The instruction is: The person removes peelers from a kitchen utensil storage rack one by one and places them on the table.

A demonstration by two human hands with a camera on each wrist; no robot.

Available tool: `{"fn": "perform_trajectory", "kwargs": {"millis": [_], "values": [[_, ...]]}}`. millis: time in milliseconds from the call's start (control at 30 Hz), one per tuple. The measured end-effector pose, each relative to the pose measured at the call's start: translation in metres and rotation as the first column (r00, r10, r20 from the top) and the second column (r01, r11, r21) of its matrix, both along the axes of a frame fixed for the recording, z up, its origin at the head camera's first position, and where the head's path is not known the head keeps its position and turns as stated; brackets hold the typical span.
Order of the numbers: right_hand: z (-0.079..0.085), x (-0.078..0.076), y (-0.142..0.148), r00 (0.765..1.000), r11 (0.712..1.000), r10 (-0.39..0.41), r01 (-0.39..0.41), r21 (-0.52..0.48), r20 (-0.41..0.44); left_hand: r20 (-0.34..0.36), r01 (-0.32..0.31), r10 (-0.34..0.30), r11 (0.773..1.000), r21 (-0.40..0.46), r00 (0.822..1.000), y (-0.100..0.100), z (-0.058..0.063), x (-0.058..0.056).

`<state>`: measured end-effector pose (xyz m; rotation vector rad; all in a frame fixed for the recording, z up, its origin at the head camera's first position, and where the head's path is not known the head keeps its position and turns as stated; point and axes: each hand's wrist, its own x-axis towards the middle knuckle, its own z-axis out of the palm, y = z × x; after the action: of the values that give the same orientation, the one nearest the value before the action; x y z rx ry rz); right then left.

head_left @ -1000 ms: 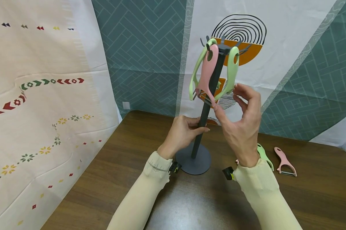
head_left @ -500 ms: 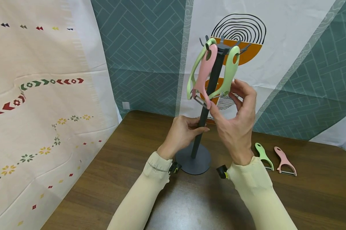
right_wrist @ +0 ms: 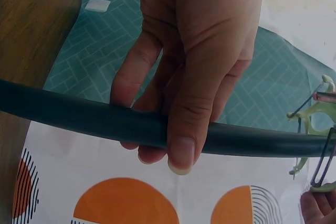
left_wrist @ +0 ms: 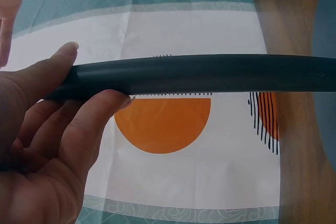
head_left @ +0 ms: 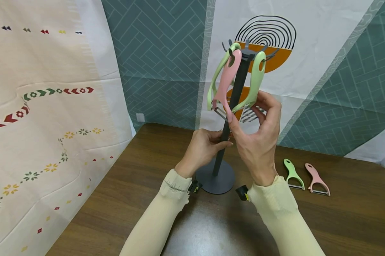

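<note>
My left hand (head_left: 206, 147) grips the black pole (left_wrist: 210, 73) of an upright stand with a round base (head_left: 215, 183); the thumb and fingers around it show in the right wrist view. From the stand's hooks hang a pink peeler (head_left: 228, 76), a green peeler (head_left: 257, 79) on the right and another green peeler (head_left: 212, 89) on the left. My right hand (head_left: 259, 138) holds the lower end of the right green peeler, fingers at its far side. Its thumb tip is at the pink peeler's lower tip. In the right wrist view its fingers (right_wrist: 316, 208) meet a green peeler arm.
On the brown table (head_left: 349, 217), right of the stand, lie a loose green peeler (head_left: 291, 172) and a loose pink peeler (head_left: 313, 175). Bare hooks (head_left: 273, 54) stick out at the stand's top. Patterned cloth (head_left: 157, 71) hangs behind the table.
My right hand has moved left, and the lower ends of the pink and right green peelers have swung left with it. The loose green peeler shows more fully. My left hand has stayed put.
</note>
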<state>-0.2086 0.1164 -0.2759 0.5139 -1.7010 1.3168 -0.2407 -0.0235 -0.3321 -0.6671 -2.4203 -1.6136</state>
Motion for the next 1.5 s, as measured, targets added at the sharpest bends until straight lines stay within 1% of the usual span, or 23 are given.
{"fn": "perform_trajectory", "kwargs": {"millis": [133, 267, 367, 500, 633, 800, 933, 1067, 1333, 1500], "values": [[0.000, 0.001, -0.001, 1.000, 1.000, 0.004, -0.004, -0.017, -0.009, 0.011, -0.003, 0.003, 1.000, 0.000, 1.000, 0.000, 0.001, 0.000], [0.003, 0.005, -0.002, 1.000, 0.999, 0.003, -0.004, -0.032, -0.014, 0.019, 0.003, -0.003, 1.000, 0.007, 1.000, 0.001, 0.001, 0.000], [0.005, 0.007, -0.002, 1.000, 0.999, -0.004, 0.004, -0.032, -0.020, 0.022, 0.008, -0.009, 1.000, 0.016, 1.000, 0.001, 0.000, 0.000], [0.004, 0.007, 0.002, 0.999, 1.000, -0.007, 0.006, -0.024, -0.031, 0.028, 0.009, -0.010, 1.000, 0.027, 1.000, 0.001, -0.001, 0.000], [0.003, 0.007, 0.006, 0.999, 1.000, -0.002, 0.001, -0.030, -0.032, 0.037, 0.006, -0.007, 1.000, 0.027, 0.999, 0.001, -0.002, 0.000], [0.006, 0.008, 0.009, 0.999, 1.000, -0.006, 0.006, -0.023, -0.032, 0.042, 0.001, -0.002, 1.000, 0.026, 0.999, 0.002, -0.002, 0.000], [0.010, 0.011, 0.009, 0.999, 1.000, -0.020, 0.019, -0.025, -0.035, 0.034, 0.003, -0.004, 1.000, 0.026, 0.999, 0.001, -0.002, 0.000], [0.012, 0.012, 0.008, 0.999, 0.999, -0.015, 0.014, -0.036, -0.039, 0.022, -0.001, 0.000, 1.000, 0.024, 1.000, 0.001, -0.003, 0.000], [0.012, 0.010, 0.011, 0.999, 0.999, -0.021, 0.019, -0.035, -0.041, 0.017, -0.014, 0.014, 1.000, 0.008, 1.000, 0.000, -0.002, 0.000], [0.012, 0.009, 0.014, 0.998, 0.999, -0.007, 0.004, -0.044, -0.064, 0.027, -0.014, 0.013, 1.000, 0.018, 1.000, 0.000, -0.001, 0.001]]}}
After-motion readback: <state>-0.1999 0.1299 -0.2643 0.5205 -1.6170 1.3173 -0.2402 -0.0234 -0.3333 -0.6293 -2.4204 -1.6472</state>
